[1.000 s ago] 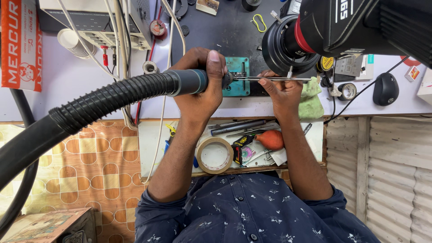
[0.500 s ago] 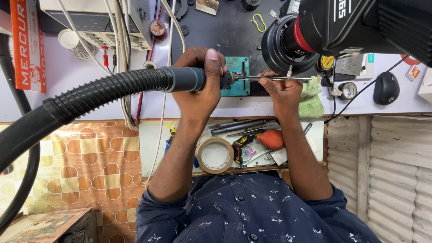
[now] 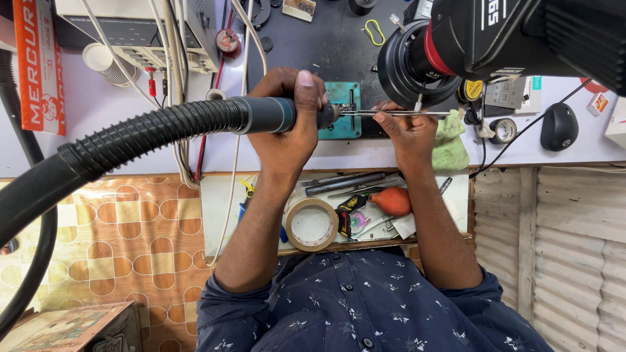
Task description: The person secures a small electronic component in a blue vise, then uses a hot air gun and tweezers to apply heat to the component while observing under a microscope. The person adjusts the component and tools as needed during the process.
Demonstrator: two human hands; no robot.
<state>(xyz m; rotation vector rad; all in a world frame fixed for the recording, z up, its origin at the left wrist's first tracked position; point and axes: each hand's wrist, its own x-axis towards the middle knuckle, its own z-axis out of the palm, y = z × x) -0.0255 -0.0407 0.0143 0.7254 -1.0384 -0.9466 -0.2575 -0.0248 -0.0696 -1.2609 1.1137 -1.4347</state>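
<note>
- The green holder lies on the dark mat on the desk, straight ahead of the person, between the two hands and touching neither palm.
- The hot-air wand runs left to right; its nozzle tip meets the holder's left edge. The left hand is clamped round the wand's grip, thumb on top.
- The tweezers lie along the same left-right axis, tips at the holder's right edge. The right hand pinches them shut-fingered; it sits about as near the holder as the left.
- The black hose trails off left from the wand.
- The microscope hangs above and right of the holder.
- A tape roll and an orange bulb lie in the tray below the hands.
- An orange-red upright box with white lettering stands far left; a small yellow round tin and a grey label card sit right.
</note>
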